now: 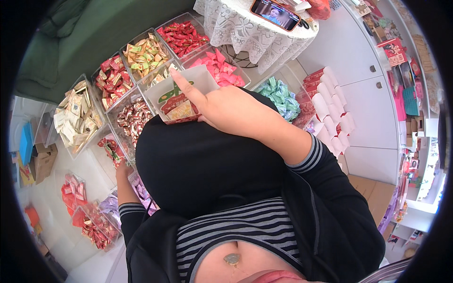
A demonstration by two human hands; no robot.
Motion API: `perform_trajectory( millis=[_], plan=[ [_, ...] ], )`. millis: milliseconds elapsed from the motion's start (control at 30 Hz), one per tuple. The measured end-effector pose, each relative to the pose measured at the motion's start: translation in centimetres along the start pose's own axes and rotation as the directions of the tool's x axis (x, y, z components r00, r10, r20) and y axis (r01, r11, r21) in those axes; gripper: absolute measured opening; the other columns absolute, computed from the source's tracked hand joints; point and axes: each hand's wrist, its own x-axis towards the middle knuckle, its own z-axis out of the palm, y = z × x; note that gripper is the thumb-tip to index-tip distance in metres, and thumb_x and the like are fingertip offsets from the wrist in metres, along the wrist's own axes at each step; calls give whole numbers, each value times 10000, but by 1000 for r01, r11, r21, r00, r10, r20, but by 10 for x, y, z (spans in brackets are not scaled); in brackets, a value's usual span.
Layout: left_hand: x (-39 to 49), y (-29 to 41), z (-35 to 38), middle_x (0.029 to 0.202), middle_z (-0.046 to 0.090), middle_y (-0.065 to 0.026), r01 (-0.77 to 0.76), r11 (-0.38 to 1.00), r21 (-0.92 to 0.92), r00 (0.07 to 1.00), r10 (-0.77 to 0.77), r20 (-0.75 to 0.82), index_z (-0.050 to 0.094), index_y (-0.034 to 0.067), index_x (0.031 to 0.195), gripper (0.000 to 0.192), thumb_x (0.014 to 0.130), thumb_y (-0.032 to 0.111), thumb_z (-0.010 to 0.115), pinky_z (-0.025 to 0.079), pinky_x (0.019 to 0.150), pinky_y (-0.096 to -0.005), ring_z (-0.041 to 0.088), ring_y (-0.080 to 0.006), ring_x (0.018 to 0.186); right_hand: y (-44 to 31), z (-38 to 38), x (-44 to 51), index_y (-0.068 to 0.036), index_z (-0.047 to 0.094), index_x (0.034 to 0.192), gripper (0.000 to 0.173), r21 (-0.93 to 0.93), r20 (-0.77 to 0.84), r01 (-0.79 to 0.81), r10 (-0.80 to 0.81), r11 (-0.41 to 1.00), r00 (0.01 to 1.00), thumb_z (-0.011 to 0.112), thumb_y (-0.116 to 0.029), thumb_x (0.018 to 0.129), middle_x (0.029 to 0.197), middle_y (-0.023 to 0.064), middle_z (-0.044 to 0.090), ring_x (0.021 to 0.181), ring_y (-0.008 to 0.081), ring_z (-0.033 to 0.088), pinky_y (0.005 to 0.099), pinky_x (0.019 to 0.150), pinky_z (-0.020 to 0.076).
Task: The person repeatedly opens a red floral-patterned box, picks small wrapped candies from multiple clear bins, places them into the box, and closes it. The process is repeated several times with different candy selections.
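Note:
My right hand point(228, 109) holds an open paper box point(207, 76), white inside and red at its lower edge, above my black-clad lap. Its index finger stretches across the box's opening. A few wrapped packets point(181, 109), one pale yellow and others red and green, lie in the box. At the left, my left hand point(123, 169) reaches down to red and green wrapped packets point(112, 150) in a clear bin. Its fingers are partly hidden there, so a grip does not show.
Clear plastic bins hold cream packets point(78, 113), brown-red sweets point(132, 116), yellow-green packets point(145, 53), pink packets point(219, 67) and teal packets point(279, 97). Stacked red-and-white boxes point(329, 102) stand at right. A phone point(276, 15) lies on a lace-covered table point(240, 30).

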Motion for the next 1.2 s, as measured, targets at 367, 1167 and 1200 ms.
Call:
perform_trajectory(
  millis=[367,1167,1200],
  plan=[
    [-65,11,-46,809,703,-203,-146,977,-154,955,99,-278,697,64,1033,270,978,292,563,529,700,-487,693,-381,771,3,1,1,-137,114,1623,936,9,20,6,-6,1000,1000,671,-110,871,637,145,637,586,333,652,432,580,523],
    [-203,-109,2,626,493,25,-514,6,-857,567,-747,-346,604,95,921,333,1045,400,551,348,457,-255,459,-88,520,14,2,5,-236,242,1604,951,231,42,-16,7,973,999,716,35,826,843,189,710,786,380,688,438,738,511],
    [-207,-119,3,675,594,-17,-397,128,-909,544,-765,-345,626,62,914,342,977,396,659,422,516,-281,539,-121,571,13,3,4,-234,245,1604,944,266,62,-59,44,962,997,715,32,830,846,188,711,782,374,690,430,738,513]
  ],
)
